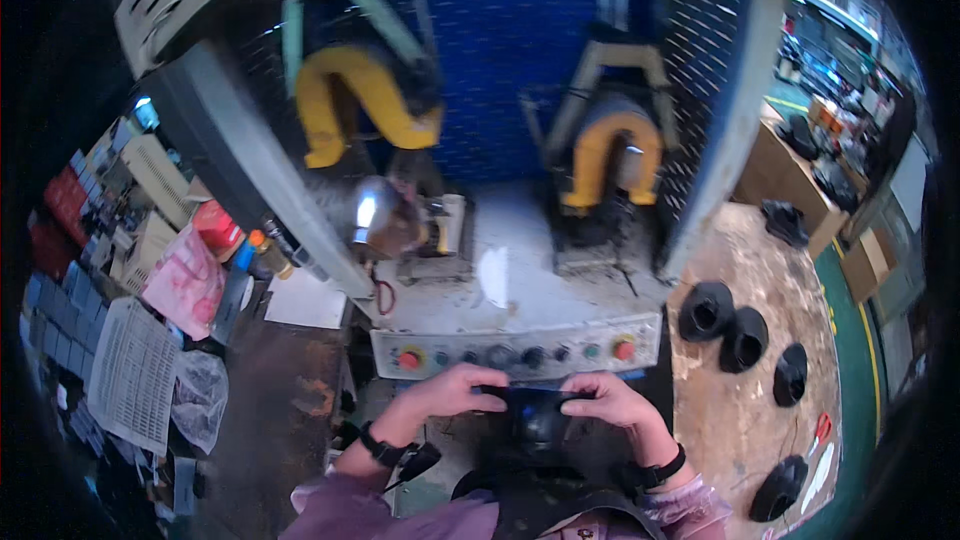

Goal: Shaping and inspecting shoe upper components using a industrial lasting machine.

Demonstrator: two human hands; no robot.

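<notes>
My left hand (pixel 455 390) and my right hand (pixel 608 400) hold a dark, rounded, glossy black piece (pixel 540 420) between them, low in front of my body. The thumb and fingers of each hand pinch one side of its upper edge. Its kind is hard to make out against the dark clothing. Just beyond my hands runs a machine's light control panel (pixel 467 342), with a red button near each end. Above it stand two yellow arched pads, one at the left (pixel 318 105) and one at the right (pixel 590 150), with a shiny rounded metal form (pixel 385 220) below the left pad.
On the worn wooden table (pixel 725 420) at the right lie several black rounded pieces with openings (pixel 745 340) and red-handled scissors (pixel 823 427). A dark bench (pixel 270 390) stands left, with a white sheet (pixel 307 298). Grey machine posts (pixel 265 165) flank the opening.
</notes>
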